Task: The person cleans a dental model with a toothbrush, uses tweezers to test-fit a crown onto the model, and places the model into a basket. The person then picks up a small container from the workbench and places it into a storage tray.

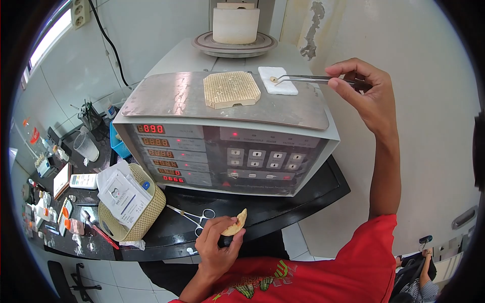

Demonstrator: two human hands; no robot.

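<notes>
My right hand [365,91] is closed around metal tweezers [316,79] that reach left over a white fibre pad [283,87]. At their tips is a small cream piece like a dental crown [274,79]; whether they grip it I cannot tell. Beside the pad lies a square honeycomb firing tray [231,89], both resting on the metal top of a porcelain furnace [222,156]. My left hand [218,247], low in front of the bench edge, is shut on a yellowish curved dental cast [235,224]. Scissor-like forceps [194,218] lie just behind that hand.
Behind the tray rises a white cylinder [235,25] on a round plate. At left, a woven basket [132,212] holds papers, near a blue bin [119,141], a plastic cup [86,146] and bottles on the black bench [166,245]. Another person [419,278] is at lower right.
</notes>
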